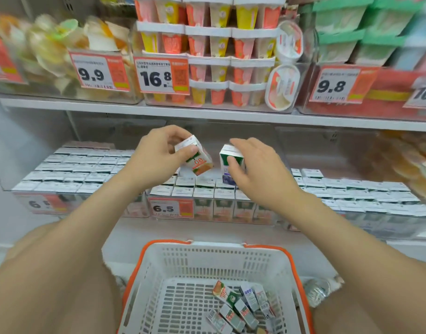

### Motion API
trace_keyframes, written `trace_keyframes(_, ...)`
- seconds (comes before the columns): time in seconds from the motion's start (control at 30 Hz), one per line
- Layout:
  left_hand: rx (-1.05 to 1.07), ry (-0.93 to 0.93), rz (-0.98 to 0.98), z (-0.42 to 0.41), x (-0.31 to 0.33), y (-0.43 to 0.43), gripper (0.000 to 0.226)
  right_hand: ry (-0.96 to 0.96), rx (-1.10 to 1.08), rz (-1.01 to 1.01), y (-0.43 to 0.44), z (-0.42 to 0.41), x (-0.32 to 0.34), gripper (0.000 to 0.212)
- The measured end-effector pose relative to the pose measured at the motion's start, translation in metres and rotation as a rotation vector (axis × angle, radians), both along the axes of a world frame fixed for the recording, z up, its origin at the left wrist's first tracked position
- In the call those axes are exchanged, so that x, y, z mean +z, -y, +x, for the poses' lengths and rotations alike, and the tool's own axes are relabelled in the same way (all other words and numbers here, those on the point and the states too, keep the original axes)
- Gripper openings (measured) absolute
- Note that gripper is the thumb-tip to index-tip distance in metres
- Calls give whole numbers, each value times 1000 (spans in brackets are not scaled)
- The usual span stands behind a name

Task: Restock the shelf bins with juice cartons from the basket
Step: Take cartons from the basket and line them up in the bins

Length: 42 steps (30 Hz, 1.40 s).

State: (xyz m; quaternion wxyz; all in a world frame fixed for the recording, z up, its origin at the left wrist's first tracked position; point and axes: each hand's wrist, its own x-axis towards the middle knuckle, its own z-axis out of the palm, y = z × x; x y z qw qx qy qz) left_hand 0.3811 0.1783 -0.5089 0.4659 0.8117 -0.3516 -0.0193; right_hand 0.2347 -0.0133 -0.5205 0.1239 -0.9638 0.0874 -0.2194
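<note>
My left grip [158, 153] pinches an orange carton [197, 162], tilted, I judge to turn it top-up. My right grip [253, 172] clasps a purple carton [230, 165] upright above the middle bin [202, 208], ready to slot in. Spare cartons [238, 307] lie in the basket [216, 259] below.

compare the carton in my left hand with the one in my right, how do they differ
The left carton, in the left hand, has orange print; the right carton, in the right hand, has green and purple. The left carton is tilted above the shelved rows; the right carton stands upright, down by them. Both are small white-topped cartons of similar size.
</note>
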Motion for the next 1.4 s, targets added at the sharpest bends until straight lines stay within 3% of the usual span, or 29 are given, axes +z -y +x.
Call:
trace_keyframes(0.2, -4, 260, 348, 42, -29, 31, 26, -158, 15, -117, 18, 38, -2, 39)
trace_keyframes(0.33, -66, 410, 869, 56, -46, 37, 30, -173, -1, -62, 23, 52, -15, 35)
trace_keyframes(0.53, -109, 318, 1155, 45, -48, 58, 64, -188, 58, 14, 23, 59, -12, 42)
trace_keyframes(0.6, -79, 387, 1126, 39, -47, 60, 55, -204, 68, 66, 28, 54, -10, 44)
trace_keyframes(0.67, -68, 449, 932, 31, -44, 60, 48, -199, 89, 101, 34, 48, -7, 40)
trace_keyframes(0.7, -101, 410, 747, 23, -40, 63, 50, -189, 100, 116, 38, 42, -4, 36)
trace_keyframes(0.77, -224, 163, 380, 4, -32, 62, 55, -158, 118, 164, 42, 35, 0, 31)
trace_keyframes(0.83, -315, 4, 176, -17, -27, 67, 46, -117, 127, 228, 50, 20, 8, 29)
trace_keyframes(0.9, -316, -38, 78, -31, -27, 73, 33, -120, 160, 302, 58, 1, 15, 29)
trace_keyframes(1.03, -352, -53, -2, -62, -30, 98, 29, -124, 140, 374, 88, -34, 18, 28)
trace_keyframes(1.17, -246, 77, -59, -88, -32, 136, 28, -46, -90, 474, 131, -58, 13, 26)
trace_keyframes(1.27, -190, 161, 20, -100, -33, 162, 38, 23, -310, 593, 167, -73, -1, 24)
trace_keyframes(1.4, -196, 67, 217, -114, -40, 193, 57, 149, -495, 617, 209, -82, -17, 26)
